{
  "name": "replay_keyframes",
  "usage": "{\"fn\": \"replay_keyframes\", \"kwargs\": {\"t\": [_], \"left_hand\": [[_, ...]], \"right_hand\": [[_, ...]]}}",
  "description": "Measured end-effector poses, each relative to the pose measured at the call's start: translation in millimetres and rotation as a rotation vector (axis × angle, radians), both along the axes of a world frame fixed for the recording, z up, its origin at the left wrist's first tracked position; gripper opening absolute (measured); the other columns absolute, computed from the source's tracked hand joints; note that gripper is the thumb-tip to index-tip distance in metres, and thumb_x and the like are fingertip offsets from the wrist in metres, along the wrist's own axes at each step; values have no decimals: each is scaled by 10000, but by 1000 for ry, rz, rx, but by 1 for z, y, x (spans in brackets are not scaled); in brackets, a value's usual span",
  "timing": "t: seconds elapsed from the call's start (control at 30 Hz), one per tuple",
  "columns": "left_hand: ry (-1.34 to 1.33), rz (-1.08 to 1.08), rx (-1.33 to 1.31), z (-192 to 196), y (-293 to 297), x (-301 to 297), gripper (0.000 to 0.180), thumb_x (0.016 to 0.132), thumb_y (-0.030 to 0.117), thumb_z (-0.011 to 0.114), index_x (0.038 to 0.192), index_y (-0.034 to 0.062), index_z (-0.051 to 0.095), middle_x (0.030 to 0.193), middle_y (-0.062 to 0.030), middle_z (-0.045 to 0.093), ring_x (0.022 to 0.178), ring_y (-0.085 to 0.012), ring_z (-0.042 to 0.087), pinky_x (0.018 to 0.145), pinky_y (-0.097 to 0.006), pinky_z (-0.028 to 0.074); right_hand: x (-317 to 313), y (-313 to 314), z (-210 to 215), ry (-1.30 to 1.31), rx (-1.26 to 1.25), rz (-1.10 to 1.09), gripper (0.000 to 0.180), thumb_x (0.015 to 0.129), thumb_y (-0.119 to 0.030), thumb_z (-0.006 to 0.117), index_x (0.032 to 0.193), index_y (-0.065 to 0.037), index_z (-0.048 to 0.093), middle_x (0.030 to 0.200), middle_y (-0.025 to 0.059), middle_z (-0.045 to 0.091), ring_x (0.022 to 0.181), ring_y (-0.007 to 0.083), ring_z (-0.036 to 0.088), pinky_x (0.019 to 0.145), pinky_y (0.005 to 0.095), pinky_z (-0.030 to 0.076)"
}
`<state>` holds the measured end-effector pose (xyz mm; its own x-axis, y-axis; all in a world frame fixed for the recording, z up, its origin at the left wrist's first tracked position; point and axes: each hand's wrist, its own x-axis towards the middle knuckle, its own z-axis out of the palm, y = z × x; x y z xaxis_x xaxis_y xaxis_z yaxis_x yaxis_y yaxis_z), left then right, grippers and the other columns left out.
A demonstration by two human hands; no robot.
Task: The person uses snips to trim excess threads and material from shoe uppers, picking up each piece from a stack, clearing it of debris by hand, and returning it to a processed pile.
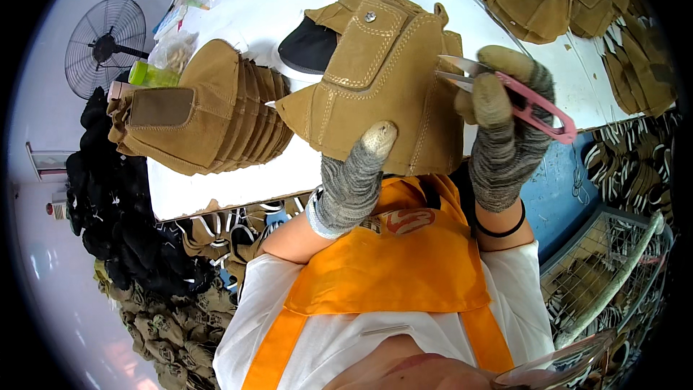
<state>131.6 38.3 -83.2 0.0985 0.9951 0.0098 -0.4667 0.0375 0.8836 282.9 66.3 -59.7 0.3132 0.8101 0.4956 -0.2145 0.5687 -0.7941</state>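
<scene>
Orange apron [382,260] nearest; left hand [354,180] grasps a tan boot upper [375,94], right hand [505,130] clenches pink snips [530,105] at its three-o'clock edge; trimming underway, stacks [209,108] wait at nine o'clock on the desk [238,180].

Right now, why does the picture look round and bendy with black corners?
Head view: a fisheye lens bends the white table edge and blacks out the corners; the tan boot piece and pink snips look sharp at the middle, while the rim goes soft.
</scene>
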Motion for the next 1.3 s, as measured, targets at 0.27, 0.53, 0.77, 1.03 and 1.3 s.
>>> {"fn": "replay_keyframes", "kwargs": {"t": [0.27, 0.53, 0.77, 1.03, 1.3], "left_hand": [[-102, 14, -23, -12, -3, -2, 619, 803, 244, 680, 1272, -34, 388, 1181, -186, 536, 1023, -269, 596, 867, -384, 524], [-176, -41, 8, 0, 0, -2, 619, 806, 239, 675, 1282, -27, 382, 1190, -183, 531, 1034, -268, 589, 873, -389, 520], [-125, 31, 48, 5, 1, 0, 611, 816, 262, 663, 1282, -22, 388, 1193, -175, 532, 1040, -259, 584, 883, -379, 507], [-114, 24, 26, 1, 3, -3, 617, 813, 269, 668, 1281, -21, 391, 1193, -174, 533, 1042, -258, 583, 881, -377, 508], [-106, 11, 19, 0, 5, -2, 622, 809, 271, 674, 1279, -23, 392, 1192, -175, 534, 1043, -259, 583, 876, -376, 512]], "right_hand": [[11, -1, -17, -27, -42, 151, 284, 789, -185, 731, 988, -6, 635, 927, 63, 645, 828, 142, 605, 751, 274, 496], [7, 1, -14, -246, 57, 133, 232, 787, -165, 726, 952, -17, 658, 907, 60, 650, 798, 144, 607, 732, 268, 494], [6, 2, -15, 27, -61, 207, 245, 792, -157, 723, 970, -9, 644, 889, 70, 659, 791, 158, 621, 741, 273, 506], [7, 6, -12, -112, -27, 227, 257, 788, -176, 729, 974, -17, 647, 925, 70, 658, 810, 149, 622, 740, 264, 504], [10, 6, -8, -131, -132, 259, 239, 790, -198, 735, 932, -29, 645, 851, 20, 622, 753, 114, 574, 693, 241, 472]]}}
